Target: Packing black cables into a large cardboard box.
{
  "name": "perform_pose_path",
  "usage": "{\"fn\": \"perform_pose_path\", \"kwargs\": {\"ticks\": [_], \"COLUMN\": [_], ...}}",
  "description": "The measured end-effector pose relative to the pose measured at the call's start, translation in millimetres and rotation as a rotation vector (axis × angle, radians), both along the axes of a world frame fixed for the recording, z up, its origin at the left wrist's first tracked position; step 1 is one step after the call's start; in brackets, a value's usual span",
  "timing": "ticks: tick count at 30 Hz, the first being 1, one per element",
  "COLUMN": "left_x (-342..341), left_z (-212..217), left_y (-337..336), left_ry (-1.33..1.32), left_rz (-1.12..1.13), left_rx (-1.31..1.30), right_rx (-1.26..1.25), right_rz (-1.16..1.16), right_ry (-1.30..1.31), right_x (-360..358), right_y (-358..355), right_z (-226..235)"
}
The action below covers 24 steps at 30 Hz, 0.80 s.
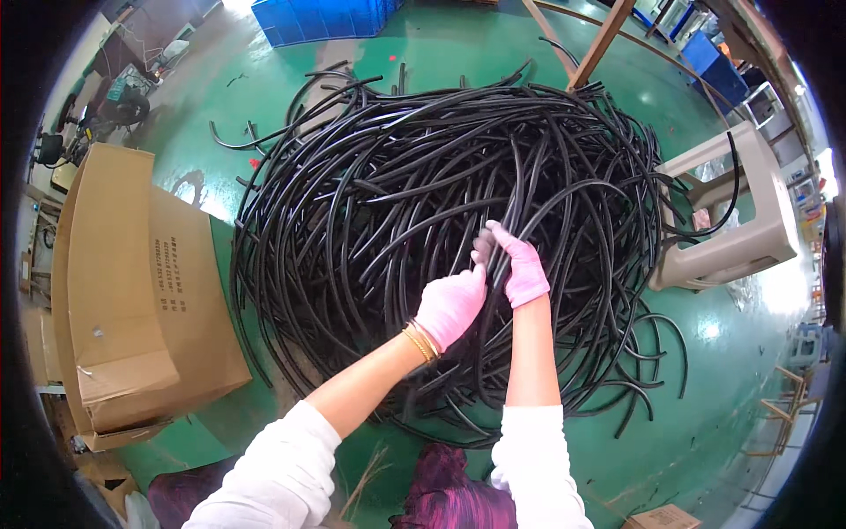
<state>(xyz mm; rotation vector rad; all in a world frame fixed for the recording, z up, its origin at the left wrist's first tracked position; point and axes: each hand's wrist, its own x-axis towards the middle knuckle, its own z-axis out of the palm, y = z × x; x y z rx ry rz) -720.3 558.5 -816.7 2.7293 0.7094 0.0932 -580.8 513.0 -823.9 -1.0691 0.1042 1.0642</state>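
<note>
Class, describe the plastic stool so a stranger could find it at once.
Start at the big pile of black hoses on the green floor. At its right edge a beige stool lies tipped on its side. It is the only pale, boxy thing there; a hose loops over it.

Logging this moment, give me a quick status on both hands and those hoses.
Left hand and right hand, pink gloves, shut on black hoses. Hoses rise from tangled pile on green floor. Cardboard box left, plastic stool right.
</note>
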Motion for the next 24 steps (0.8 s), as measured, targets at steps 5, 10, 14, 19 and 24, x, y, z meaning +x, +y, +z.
{"fn": "perform_pose_path", "kwargs": {"ticks": [5,10,14,19,24], "left_x": [25.3,13.5,-56.7,11.7,61.2], "left_z": [22.8,-10.0,0.3,31.7,-7.3], "left_y": [90.9,68.3,-24.0,71.6,163.3], "left_ry": [-0.423,-0.104,-0.016,-0.195,-0.002], "left_rz": [-0.001,-0.001,-0.108,-0.104,0.060], "left_rx": [0.376,0.077,-0.104,0.181,0.369], "right_rx": [0.037,0.020,0.027,-0.065,-0.132], "right_rz": [-0.099,-0.211,-0.221,-0.259,-0.293], "right_ry": [-0.013,0.006,0.139,-0.133,-0.348], "right_x": [3.6,-1.3,-7.8,-20.0,-36.9], "right_y": [-31.8,-40.0,-34.3,-40.0,-24.1], "right_z": [7.9,-9.7,-14.9,-1.2,-6.1]}}
